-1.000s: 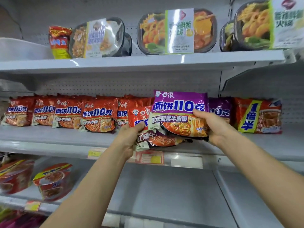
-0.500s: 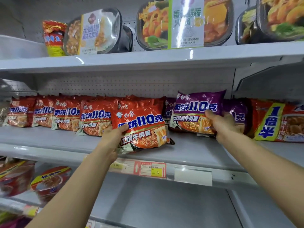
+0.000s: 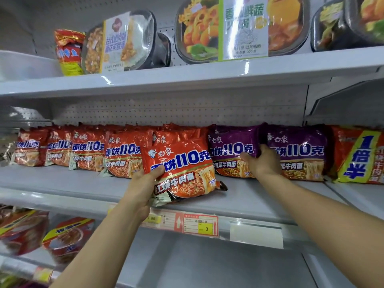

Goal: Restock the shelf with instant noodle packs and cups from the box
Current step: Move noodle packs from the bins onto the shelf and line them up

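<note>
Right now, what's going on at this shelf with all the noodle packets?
A person is stocking the middle shelf with instant noodle packs. The left hand grips a red noodle pack, its lower edge on the shelf near the front, ahead of the row of red packs. The right hand holds the edge of a purple noodle pack standing in the row, beside a second purple pack. Black meal trays sit on the shelf above.

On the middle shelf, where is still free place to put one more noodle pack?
Bare strip along the middle shelf front edge, before the red packs at left. Another gap lies between the held red pack and the purple pack. The back row is crowded from end to end.
</note>
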The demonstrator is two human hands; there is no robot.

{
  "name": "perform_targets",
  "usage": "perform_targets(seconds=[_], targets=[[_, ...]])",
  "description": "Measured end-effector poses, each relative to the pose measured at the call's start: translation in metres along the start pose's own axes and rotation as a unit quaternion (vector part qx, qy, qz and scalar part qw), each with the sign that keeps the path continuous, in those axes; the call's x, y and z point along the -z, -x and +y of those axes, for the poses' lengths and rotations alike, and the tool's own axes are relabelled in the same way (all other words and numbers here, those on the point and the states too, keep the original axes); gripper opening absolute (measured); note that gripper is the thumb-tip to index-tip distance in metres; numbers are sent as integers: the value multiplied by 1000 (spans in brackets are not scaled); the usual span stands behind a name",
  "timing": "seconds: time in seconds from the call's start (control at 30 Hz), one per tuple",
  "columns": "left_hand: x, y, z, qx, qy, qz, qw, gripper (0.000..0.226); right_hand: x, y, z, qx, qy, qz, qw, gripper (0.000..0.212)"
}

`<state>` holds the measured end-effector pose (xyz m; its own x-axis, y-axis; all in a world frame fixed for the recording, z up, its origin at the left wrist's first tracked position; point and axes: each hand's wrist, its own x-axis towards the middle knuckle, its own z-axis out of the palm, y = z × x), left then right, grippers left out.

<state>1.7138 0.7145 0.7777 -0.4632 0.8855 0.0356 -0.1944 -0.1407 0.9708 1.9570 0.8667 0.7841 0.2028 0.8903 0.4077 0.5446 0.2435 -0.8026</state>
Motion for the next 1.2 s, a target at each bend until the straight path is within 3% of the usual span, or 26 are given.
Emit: perform_targets(seconds=[0.07, 0.17, 0.3, 0.5, 0.6, 0.77, 0.83, 0.9, 1.0, 1.1, 1.2], targets=[[0, 0, 0, -3, -1, -3, 1000, 11, 1, -2, 1, 11, 72, -2, 997, 50], [0, 1, 0, -9, -2, -5, 1000, 10, 0, -6, -2, 10, 77, -3, 997, 46], [-2, 2, 0, -9, 1, -6, 1000, 10, -2, -10, -5, -7, 92, 26, 995, 66], [-2, 2, 0, -2, -1, -7, 1000, 12, -4, -9, 0, 85, 185, 33, 978, 15], [-2, 2, 1, 3, 2, -7, 1000, 14, -6, -7, 2, 119, 254, 12, 960, 20], [-5, 6, 2, 6, 3, -5, 1000, 16, -3, -5, -3, 102, 279, -39, 954, 26], [-7, 10, 2, 10, 9, -6, 1000, 16, 2, -1, -6, 106, 237, -41, 965, 25], [-12, 12, 3, 14, 14, -14, 1000, 14, 7, 5, -9, 101, 89, -60, 989, 25], [-25, 17, 2, 22, 22, -32, 999, 22, 21, 27, -17, 22, -140, -196, 970, 46], [-44, 23, 1, 26, 31, -56, 998, 28, 37, 41, -17, -31, -177, -307, 934, 57], [-76, 30, -3, 23, 26, -94, 995, 29, 65, 41, -3, -28, -199, -319, 926, 37]])
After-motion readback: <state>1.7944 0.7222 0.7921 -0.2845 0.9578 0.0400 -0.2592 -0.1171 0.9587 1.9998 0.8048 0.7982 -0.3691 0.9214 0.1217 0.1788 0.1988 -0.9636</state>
